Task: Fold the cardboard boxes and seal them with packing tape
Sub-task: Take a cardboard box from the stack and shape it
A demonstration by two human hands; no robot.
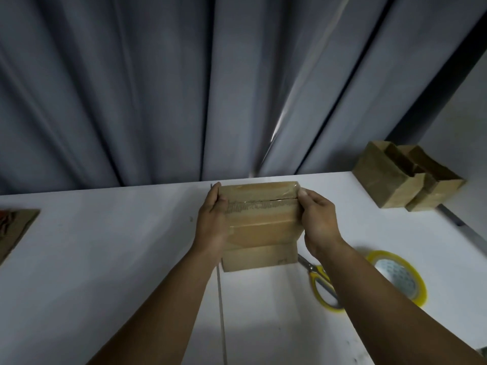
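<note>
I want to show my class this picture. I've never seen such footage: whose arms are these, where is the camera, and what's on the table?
No machine here: a person wears a camera on the head, looking down at their own arms. The left hand and right hand grip the ends of a taped box. On the white table lie scissors and a tape roll at the right, two more boxes at back right, flat cardboard at the left edge. A grey curtain hangs behind.
</note>
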